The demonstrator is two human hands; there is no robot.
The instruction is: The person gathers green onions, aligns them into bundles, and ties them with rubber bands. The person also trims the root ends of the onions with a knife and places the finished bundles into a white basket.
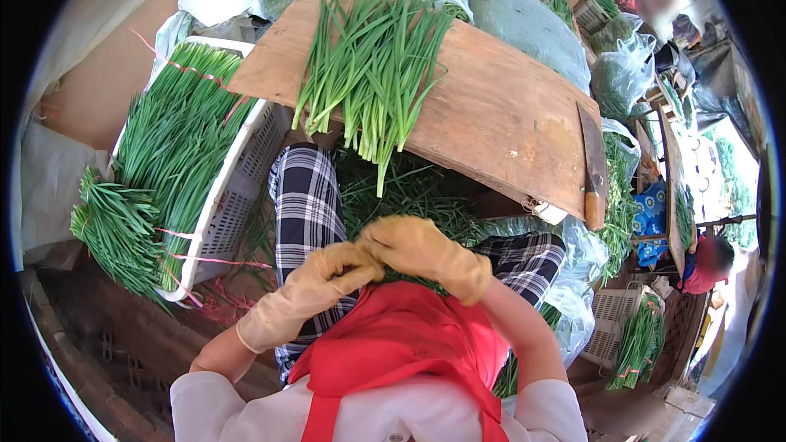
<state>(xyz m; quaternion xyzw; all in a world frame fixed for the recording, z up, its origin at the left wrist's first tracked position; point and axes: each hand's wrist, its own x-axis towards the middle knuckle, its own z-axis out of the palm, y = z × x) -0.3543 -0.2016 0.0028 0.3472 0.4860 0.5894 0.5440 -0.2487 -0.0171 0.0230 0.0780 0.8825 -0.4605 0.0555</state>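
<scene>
My left hand (pixel 316 285) and my right hand (pixel 430 255), both in tan rubber gloves, meet above my lap, their fingers touching. Whether anything lies between the fingers cannot be seen. Just beyond them a loose spread of green garlic chives (pixel 374 73) lies across a wooden board (pixel 503 116), its pale stem ends hanging over the near edge. At the board's right end rests a knife (pixel 592 166) with a dark broad blade and wooden handle. To the left, a white plastic crate (pixel 212 209) is packed with chives (pixel 178 129), with a tied bundle (pixel 116 221) at its near corner.
Cut green leaves (pixel 411 190) lie below the board between my knees. Pink ties (pixel 227 301) trail beside the crate. Filled plastic bags (pixel 528 24) stand behind and right of the board. Another person (pixel 709 264) is at the far right, near tied chives (pixel 638 337) and a white basket (pixel 608 319).
</scene>
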